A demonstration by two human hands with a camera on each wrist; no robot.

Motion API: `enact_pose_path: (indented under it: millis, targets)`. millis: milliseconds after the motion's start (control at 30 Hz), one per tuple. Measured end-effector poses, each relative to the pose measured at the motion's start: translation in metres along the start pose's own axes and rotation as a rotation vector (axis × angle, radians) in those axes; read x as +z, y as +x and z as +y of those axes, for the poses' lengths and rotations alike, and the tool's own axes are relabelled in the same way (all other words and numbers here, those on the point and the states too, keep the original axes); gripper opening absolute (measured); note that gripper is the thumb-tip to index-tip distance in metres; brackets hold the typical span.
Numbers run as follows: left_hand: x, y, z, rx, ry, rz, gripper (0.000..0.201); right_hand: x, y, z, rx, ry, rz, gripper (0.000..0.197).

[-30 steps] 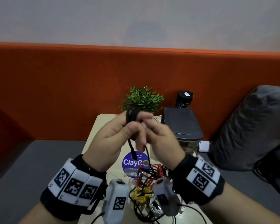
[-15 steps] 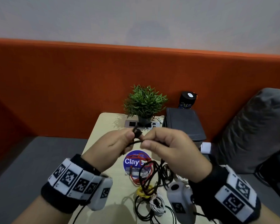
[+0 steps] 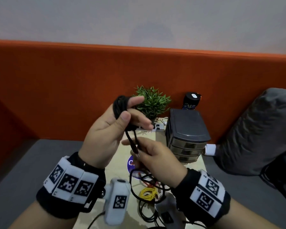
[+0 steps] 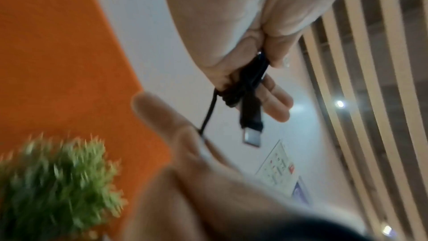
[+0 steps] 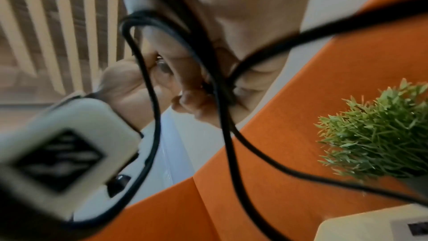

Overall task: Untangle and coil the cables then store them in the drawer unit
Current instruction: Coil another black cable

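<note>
The left hand [image 3: 106, 129] holds a black cable [image 3: 120, 106] wound in loops, thumb pressing it tight. The right hand [image 3: 155, 156] pinches the loose end near its plug. This coil looks almost done. More cables [image 3: 149, 192], yellow, red and black, lie tangled on the counter [image 3: 119, 166]. The drawer unit [image 3: 186, 134] stands closed, so storing is not done yet.

Two hands — the left hand [image 3: 106, 134] and right hand [image 3: 157, 161] — share one black cable [image 3: 120, 106]; below the wrists lie one yellow cable [image 3: 148, 193] and one red; beyond the fingers — one potted plant [image 3: 153, 103], one three-drawer unit [image 3: 186, 129].
</note>
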State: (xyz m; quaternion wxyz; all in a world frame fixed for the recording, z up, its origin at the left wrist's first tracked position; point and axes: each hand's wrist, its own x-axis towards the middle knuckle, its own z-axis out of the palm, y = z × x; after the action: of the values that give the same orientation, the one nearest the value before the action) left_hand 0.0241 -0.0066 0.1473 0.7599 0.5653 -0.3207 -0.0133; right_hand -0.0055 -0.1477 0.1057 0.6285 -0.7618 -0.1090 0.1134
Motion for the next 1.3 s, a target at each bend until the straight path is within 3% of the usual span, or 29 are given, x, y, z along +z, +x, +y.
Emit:
enact_pose_path:
  millis: [133, 233, 467, 600, 767, 933, 1100, 1300]
  targets:
    - [-0.006, 0.000, -0.003, 0.001, 0.632, -0.081, 0.034, -0.005, -0.007, -0.006, 0.022, -0.236, -0.193, 0.029]
    - [-0.008, -0.002, -0.009, -0.069, 0.962, -0.186, 0.041, -0.015, -0.010, -0.011, 0.017, -0.427, -0.218, 0.032]
    - [-0.003, -0.003, -0.010, -0.117, 1.394, -0.466, 0.068, -0.044, -0.022, -0.018, 0.148, 0.092, -0.183, 0.036]
    - [-0.002, 0.002, -0.005, -0.171, 1.377, -0.493, 0.049, -0.053, -0.027, -0.022, 0.157, 0.239, -0.184, 0.040]
    - [-0.014, 0.005, -0.005, -0.035, 1.511, -0.339, 0.032, -0.062, -0.030, -0.022, 0.159, 0.290, -0.068, 0.059]
    - [-0.025, 0.001, -0.011, -0.046, 1.474, -0.311, 0.027, -0.068, -0.030, -0.015, -0.015, 0.307, 0.037, 0.062]
    - [-0.031, -0.004, -0.013, -0.163, 1.471, -0.260, 0.027, -0.075, -0.029, -0.019, -0.144, 0.496, 0.280, 0.025]
    - [-0.037, 0.000, 0.004, -0.280, 1.457, -0.090, 0.033, -0.089, -0.029, -0.030, -0.223, 0.620, 0.526, 0.017]
